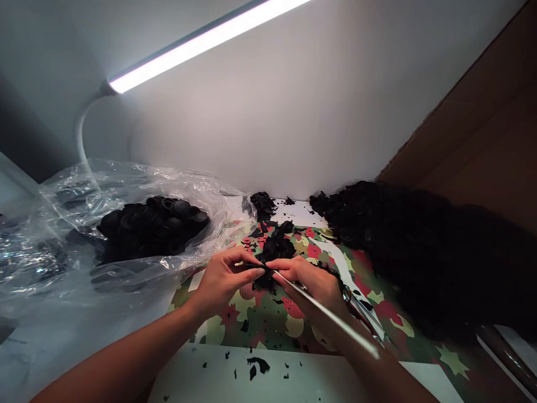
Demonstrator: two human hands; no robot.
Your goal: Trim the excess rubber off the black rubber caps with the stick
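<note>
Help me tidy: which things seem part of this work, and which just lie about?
Likely in use:
white stick in right hand
small black piece in left hand
lit lamp
round black parts in clear bag, perhaps

Probably lying about:
black scraps on white sheet
brown cardboard

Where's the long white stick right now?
In the head view, the white stick is right of centre, held in the right hand, its far end near the left hand.

"How did you look from up there?"

"My smooth, bare left forearm (134, 344) was unsleeved as far as I saw, and so was my smooth, bare right forearm (386, 379); both tapered."

"And beyond those?"

"My ungloved, slender-fingered left hand (222, 280) matched my ungloved, slender-fingered right hand (310, 277)."
</note>
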